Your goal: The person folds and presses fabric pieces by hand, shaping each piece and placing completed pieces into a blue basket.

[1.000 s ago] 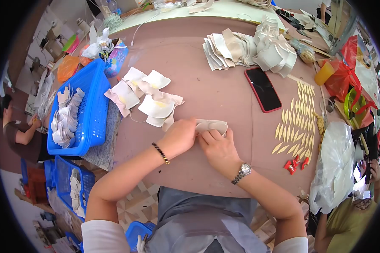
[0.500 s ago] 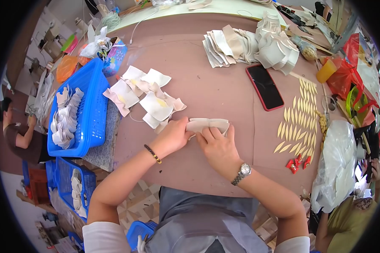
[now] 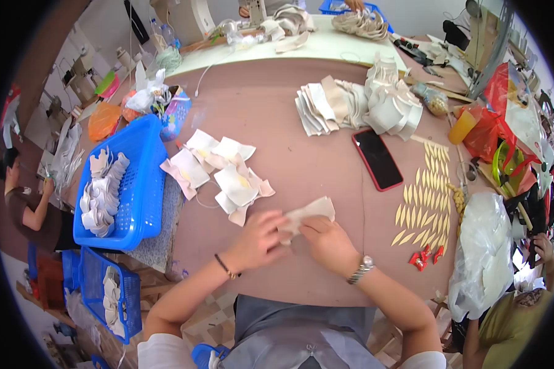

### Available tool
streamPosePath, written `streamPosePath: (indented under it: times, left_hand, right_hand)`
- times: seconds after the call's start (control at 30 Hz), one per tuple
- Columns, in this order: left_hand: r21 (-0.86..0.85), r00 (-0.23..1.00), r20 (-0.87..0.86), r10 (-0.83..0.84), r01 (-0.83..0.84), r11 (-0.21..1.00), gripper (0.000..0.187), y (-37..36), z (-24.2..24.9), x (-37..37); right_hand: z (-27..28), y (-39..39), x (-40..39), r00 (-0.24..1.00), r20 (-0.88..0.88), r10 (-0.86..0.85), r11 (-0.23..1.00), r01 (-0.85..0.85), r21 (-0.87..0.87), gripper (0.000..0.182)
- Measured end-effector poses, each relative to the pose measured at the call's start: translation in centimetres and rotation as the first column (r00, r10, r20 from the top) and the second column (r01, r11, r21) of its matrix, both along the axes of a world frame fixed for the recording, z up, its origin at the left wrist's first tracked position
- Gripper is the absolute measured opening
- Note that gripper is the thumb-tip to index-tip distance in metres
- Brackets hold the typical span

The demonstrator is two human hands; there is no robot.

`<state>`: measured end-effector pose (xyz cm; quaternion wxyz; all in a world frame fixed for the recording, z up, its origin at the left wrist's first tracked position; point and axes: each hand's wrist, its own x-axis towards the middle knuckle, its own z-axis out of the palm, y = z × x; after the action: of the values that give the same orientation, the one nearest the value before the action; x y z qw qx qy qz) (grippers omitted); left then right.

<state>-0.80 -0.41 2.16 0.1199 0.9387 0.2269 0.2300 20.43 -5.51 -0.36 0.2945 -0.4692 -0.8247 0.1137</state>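
Observation:
A cream piece of fabric or thin leather (image 3: 319, 209) is tilted above the table in front of me. My right hand (image 3: 331, 245) pinches its lower right part between thumb and fingers. At its left end is my left hand (image 3: 257, 241), blurred, with fingers stretched and somewhat apart at the edge of the piece. Just beyond my left hand lies a loose cluster of pale stitched pieces (image 3: 235, 187), some with yellow patches, and a thin thread curls beside them.
Stacked cream pieces (image 3: 326, 107) stand at the far right, near a red-cased phone (image 3: 377, 160). Rows of yellow leaf-shaped pieces (image 3: 421, 209) and red wrapped packets (image 3: 423, 257) lie right. A blue basket (image 3: 143, 203) holds pale pieces at left. A plastic bag (image 3: 483, 258) sits right; people work around.
My left hand has loosened from the piece's left end and moved down-left. The piece has turned, its right end now raised, with my right hand still on it. The view has tilted up slightly.

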Motion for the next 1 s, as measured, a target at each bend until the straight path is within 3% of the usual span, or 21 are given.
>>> streamPosePath:
  times: [0.03,0.07,0.1,0.13,0.2,0.23,0.3,0.33,0.4,0.47,0.53,0.63,0.67,0.73,0.77,0.8,0.83,0.87,0.9,0.93,1.0]
  left_hand:
    - [-0.054,0.999,0.009,-0.053,0.053,0.997,0.027,-0.7,0.8,0.3]
    - [-0.043,0.998,0.019,-0.053,0.054,0.998,0.027,-1.3,1.2,0.5]
    - [-0.091,0.989,0.031,-0.144,0.147,0.985,0.028,-1.9,1.4,0.9]
    - [-0.138,0.971,0.049,-0.233,0.238,0.961,0.029,-2.2,1.4,1.2]
    - [-0.134,0.962,0.05,-0.269,0.274,0.952,0.03,-2.0,-0.2,2.0]
    - [-0.137,0.951,0.039,-0.306,0.309,0.941,0.032,-1.8,-1.0,2.4]
    - [-0.166,0.957,0.076,-0.28,0.289,0.943,0.033,-1.7,-2.1,3.0]
    - [-0.202,0.962,0.098,-0.257,0.272,0.941,0.035,-1.7,-2.4,3.1]
    - [-0.259,0.971,0.144,-0.193,0.225,0.939,0.037,-2.5,-3.2,2.8]
    - [-0.325,0.975,0.177,-0.135,0.188,0.927,0.04,-4.1,-3.4,2.4]
    - [-0.29,0.998,0.069,-0.001,0.021,0.957,0.043,-5.9,-2.5,2.2]
    - [-0.251,0.995,0.102,0.02,0.007,0.968,0.04,-6.1,-3.0,2.2]
    - [-0.243,0.994,0.108,0.019,0.008,0.97,0.04,-5.8,-3.1,2.1]
    - [-0.401,0.989,0.145,0.025,0.036,0.915,0.035,-5.2,-3.1,1.7]
    - [-0.392,0.988,0.15,0.023,0.038,0.919,0.035,-5.1,-2.9,1.4]
    - [-0.683,0.952,0.263,0.155,0.07,0.727,0.033,-5.1,-2.7,1.0]
    - [-0.883,0.895,0.314,0.316,0.152,0.445,0.031,-5.2,-2.7,0.6]
    - [-0.882,0.894,0.315,0.318,0.152,0.446,0.031,-5.1,-2.9,0.3]
    - [-0.881,0.763,0.469,0.445,0.441,0.173,0.029,-4.9,-3.4,0.1]
    - [-0.708,0.595,0.531,0.602,0.703,-0.07,0.027,-4.7,-3.5,-0.1]
    - [-0.662,0.578,0.55,0.604,0.742,-0.107,0.028,-4.5,-3.1,-0.3]
  right_hand:
    - [0.8,-0.1,1.0,1.0,0.01,-0.005,1.0,0.005,0.014,0.027]
    - [2.0,-0.5,1.8,0.983,-0.184,-0.019,0.952,-0.039,-0.304,0.023]
    - [2.8,-0.8,2.5,0.931,-0.354,-0.092,0.804,-0.141,-0.578,0.019]
    - [2.0,-1.0,2.8,0.936,-0.342,-0.086,0.806,-0.137,-0.576,0.019]
    - [0.4,-1.2,3.0,0.716,-0.675,-0.179,0.616,-0.453,-0.645,0.019]
    - [0.6,-1.2,3.2,0.726,-0.664,-0.176,0.614,-0.446,-0.651,0.019]
    - [1.7,-1.0,3.2,0.964,-0.267,-0.008,0.9,-0.11,-0.422,0.022]
    - [2.1,-0.8,3.4,0.966,-0.26,-0.004,0.899,-0.111,-0.424,0.022]
    - [2.5,-0.6,3.6,0.999,0.021,-0.026,0.965,0.03,-0.262,0.03]
    - [2.9,-0.2,3.4,0.997,0.046,-0.056,0.945,0.068,-0.32,0.032]
    - [3.0,0.5,3.2,0.993,0.078,-0.092,0.923,0.114,-0.367,0.035]
    - [2.8,1.5,2.9,0.975,0.11,-0.191,0.886,0.22,-0.409,0.031]
    - [2.5,1.7,3.0,0.981,0.122,-0.152,0.895,0.189,-0.404,0.032]
    - [2.6,2.1,3.6,0.984,0.138,-0.113,0.907,0.159,-0.39,0.033]
    - [2.8,2.4,4.4,0.998,-0.014,-0.062,0.846,0.045,-0.532,0.029]
    - [2.9,2.6,5.0,0.985,-0.172,-0.032,0.759,-0.089,-0.645,0.025]
    - [3.1,2.2,5.3,0.985,-0.17,-0.03,0.76,-0.088,-0.644,0.025]
    - [3.3,1.4,5.4,0.869,-0.478,-0.129,0.667,-0.281,-0.69,0.023]
    - [3.6,0.7,5.3,0.652,-0.712,-0.261,0.584,-0.481,-0.654,0.02]
    - [4.0,0.2,5.1,0.652,-0.713,-0.257,0.586,-0.481,-0.652,0.02]
    - [4.5,-0.6,4.6,0.682,-0.695,-0.228,0.531,-0.511,-0.676,0.019]
